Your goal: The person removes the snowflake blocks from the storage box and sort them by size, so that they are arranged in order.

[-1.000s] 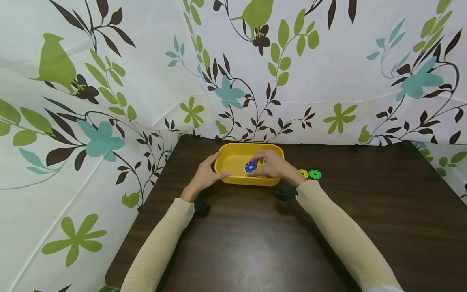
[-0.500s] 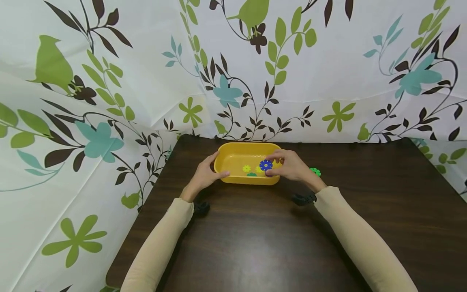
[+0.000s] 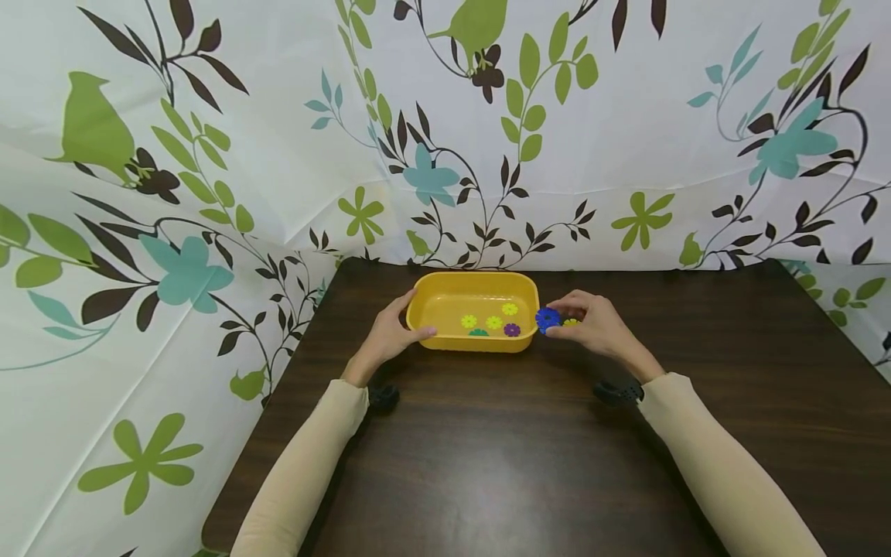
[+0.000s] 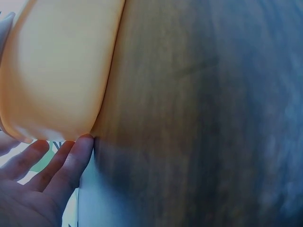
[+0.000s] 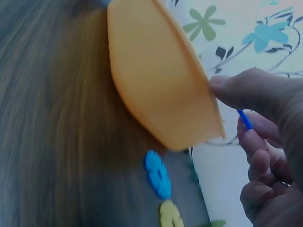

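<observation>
A yellow plastic tub [image 3: 459,343] stands near the back of the table. My left hand [image 3: 390,331] holds its left end, thumb over the near rim and fingers against the outer wall, as the left wrist view also shows. Just past the tub's right end, my right hand [image 3: 595,325] pinches a blue flower-shaped disc [image 3: 547,318] between thumb and fingers. Only its thin edge shows in the right wrist view. Inside the tub lie several yellow discs [image 3: 510,309], a purple disc [image 3: 511,329] and a green disc [image 3: 478,332].
On the dark wooden table [image 3: 445,464], a light blue disc [image 5: 157,174] and a yellow disc [image 5: 169,215] lie beside the tub's right end, below my right hand. A patterned cloth [image 3: 278,155] hangs behind and at the left.
My right hand has moved right, out of the tub and past its right end, still pinching the blue disc. The purple disc in the tub has come into view. My left hand has stayed put.
</observation>
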Motion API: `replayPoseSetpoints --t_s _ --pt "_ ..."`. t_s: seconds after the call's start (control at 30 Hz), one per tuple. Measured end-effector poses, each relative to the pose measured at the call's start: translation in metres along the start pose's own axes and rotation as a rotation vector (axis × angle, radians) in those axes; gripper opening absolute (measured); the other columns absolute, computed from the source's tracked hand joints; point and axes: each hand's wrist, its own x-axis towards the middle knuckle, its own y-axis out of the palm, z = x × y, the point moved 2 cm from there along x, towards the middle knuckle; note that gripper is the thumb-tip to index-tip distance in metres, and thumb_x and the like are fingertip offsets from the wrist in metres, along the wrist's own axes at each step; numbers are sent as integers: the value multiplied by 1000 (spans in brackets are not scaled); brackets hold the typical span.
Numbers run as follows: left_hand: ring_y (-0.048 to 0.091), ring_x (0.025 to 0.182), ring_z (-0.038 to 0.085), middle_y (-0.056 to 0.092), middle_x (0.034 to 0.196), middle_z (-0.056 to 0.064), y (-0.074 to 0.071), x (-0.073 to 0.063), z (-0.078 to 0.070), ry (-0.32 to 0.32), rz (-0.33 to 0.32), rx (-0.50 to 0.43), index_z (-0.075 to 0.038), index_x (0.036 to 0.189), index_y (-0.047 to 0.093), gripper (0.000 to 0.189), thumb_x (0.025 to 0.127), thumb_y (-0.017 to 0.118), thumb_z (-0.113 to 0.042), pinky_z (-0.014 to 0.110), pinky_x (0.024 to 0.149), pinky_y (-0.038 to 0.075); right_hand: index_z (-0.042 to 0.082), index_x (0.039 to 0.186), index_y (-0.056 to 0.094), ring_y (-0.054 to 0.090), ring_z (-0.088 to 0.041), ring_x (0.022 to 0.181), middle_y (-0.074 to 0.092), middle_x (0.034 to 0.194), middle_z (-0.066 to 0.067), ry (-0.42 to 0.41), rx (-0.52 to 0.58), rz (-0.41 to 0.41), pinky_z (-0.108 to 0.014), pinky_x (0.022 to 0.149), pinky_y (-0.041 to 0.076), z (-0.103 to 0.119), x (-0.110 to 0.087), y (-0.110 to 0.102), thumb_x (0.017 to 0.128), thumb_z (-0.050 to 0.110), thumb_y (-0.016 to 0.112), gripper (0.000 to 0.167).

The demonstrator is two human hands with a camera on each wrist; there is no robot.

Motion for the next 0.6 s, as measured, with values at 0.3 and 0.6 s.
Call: replayPoseSetpoints --t_s 0.3,0.6 --pt "35 165 40 35 178 17 0 0 0 1 -4 -6 -16 174 30 107 90 89 -45 61 135 31 6 131 78 56 -32 100 70 116 -13 38 -56 -62 -24 78 44 -24 -19 -20 94 31 89 46" --pt "35 165 41 35 178 18 0 0 -1 -6 -5 -9 -14 174 28 106 91 88 -43 63 134 32 4 132 78 58 -27 98 73 116 -15 63 -124 -108 -23 77 46 -52 -34 -39 95 34 87 48"
